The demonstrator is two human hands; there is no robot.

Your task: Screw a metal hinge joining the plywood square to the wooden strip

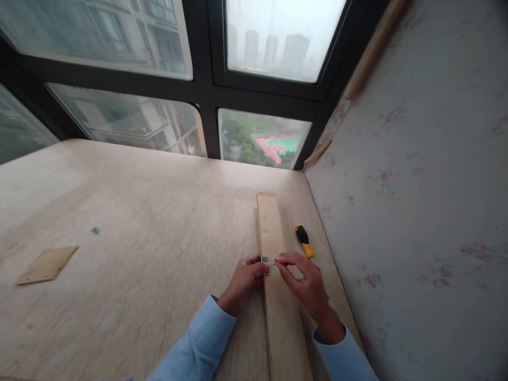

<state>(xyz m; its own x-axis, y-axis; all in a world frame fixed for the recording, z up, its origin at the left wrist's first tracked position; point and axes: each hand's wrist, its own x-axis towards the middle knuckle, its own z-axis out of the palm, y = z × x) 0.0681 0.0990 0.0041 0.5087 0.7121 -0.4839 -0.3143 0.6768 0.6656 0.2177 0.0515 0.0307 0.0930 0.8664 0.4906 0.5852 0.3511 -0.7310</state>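
Observation:
A long wooden board (283,317) lies lengthwise on the stone sill, pointing toward the window. At its left edge my left hand (246,278) pinches a small metal bracket (264,259) against the wood, thumb on top. My right hand (304,278) is over the board, thumb and forefinger pinched on a small screw (274,264) whose tip points left toward the bracket. To the right of the board lies a screwdriver (305,241) with a black and yellow handle. My right hand hides part of its shaft.
On the marble-look sill (159,222) at the left lie a flat brown piece (47,265) and some small metal pieces (96,231). A wallpapered wall (416,211) rises close on the right. Dark window frames (210,95) stand along the far edge.

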